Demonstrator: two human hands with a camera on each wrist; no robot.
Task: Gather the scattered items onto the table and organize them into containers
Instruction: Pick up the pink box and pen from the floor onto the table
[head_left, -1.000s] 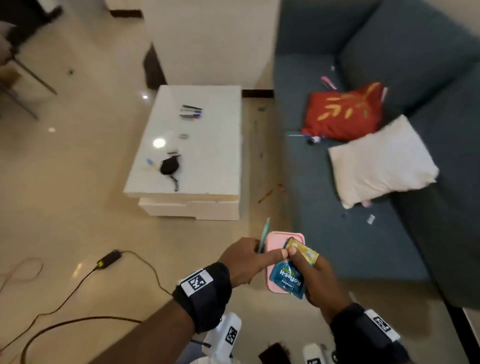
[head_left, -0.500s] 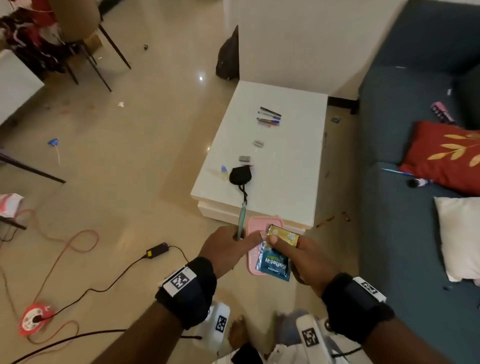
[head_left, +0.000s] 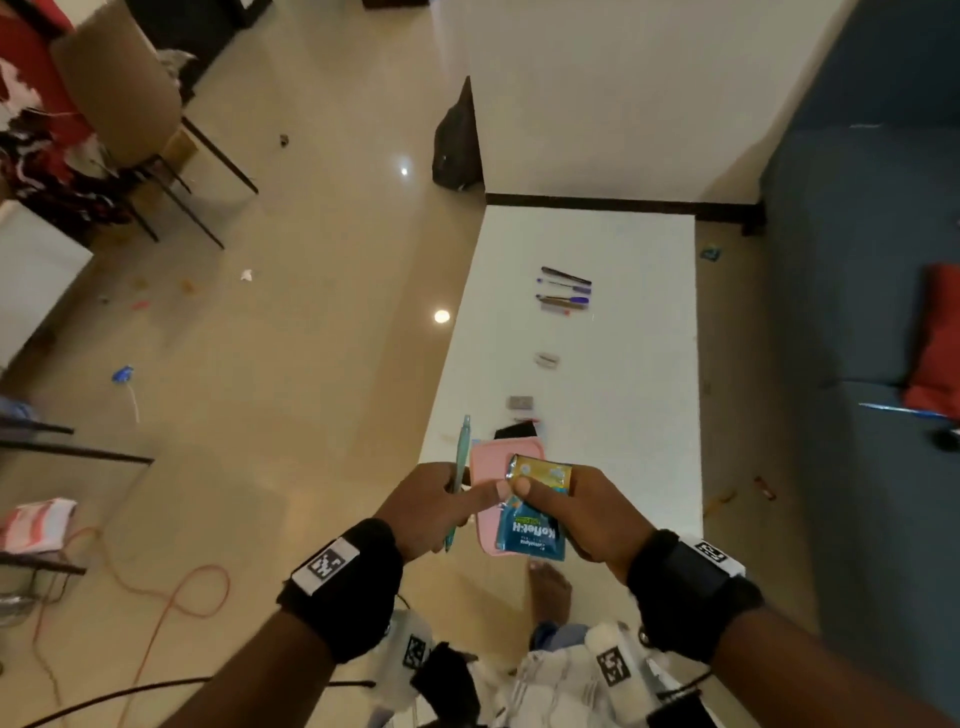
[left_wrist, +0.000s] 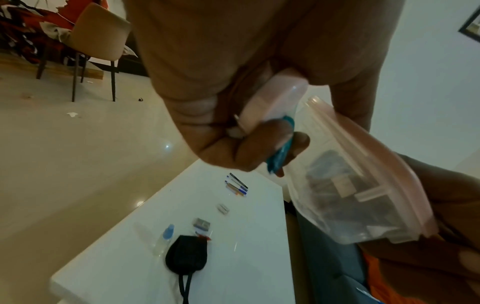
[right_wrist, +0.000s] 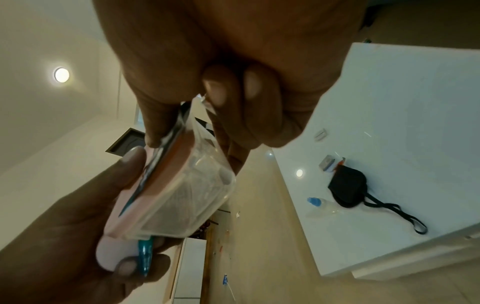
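Your left hand (head_left: 436, 506) grips a teal pen (head_left: 460, 467); your right hand (head_left: 597, 514) pinches two sachets (head_left: 532, 514) against the pink-lidded container (head_left: 491, 462).

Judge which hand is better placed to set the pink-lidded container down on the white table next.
Right, probably. The right hand grips the container with the sachets pinned on its lid, and hangs over the white table. The left hand also grips a teal pen and is nearer the table's edge.
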